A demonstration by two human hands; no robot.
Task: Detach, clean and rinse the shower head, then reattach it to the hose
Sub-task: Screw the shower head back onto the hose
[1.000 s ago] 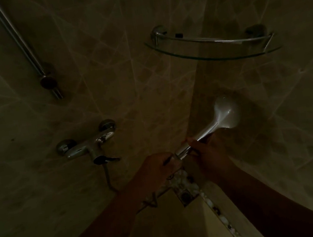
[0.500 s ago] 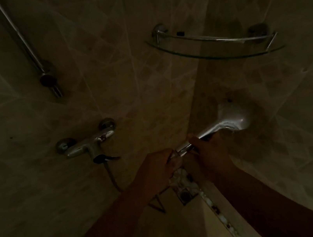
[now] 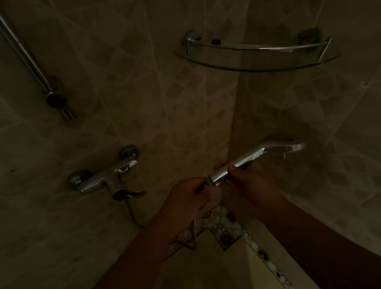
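Shower head (image 3: 282, 148) rotated since 1 s ago: face now edge-on, lower, pointing right. Right hand (image 3: 248, 185) grips chrome handle near its base, thumb on top. Left hand (image 3: 190, 199) pinches hose (image 3: 131, 211) connector at handle end, both hands touching. Held in front of wall corner, right of mixer tap (image 3: 107, 176), below glass shelf (image 3: 259, 67). Scene dim.

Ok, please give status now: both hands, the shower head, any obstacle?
Right hand grips shower head handle. Left hand grips the hose end at its base. Whether joint is loose, cannot tell. Nothing in the way.
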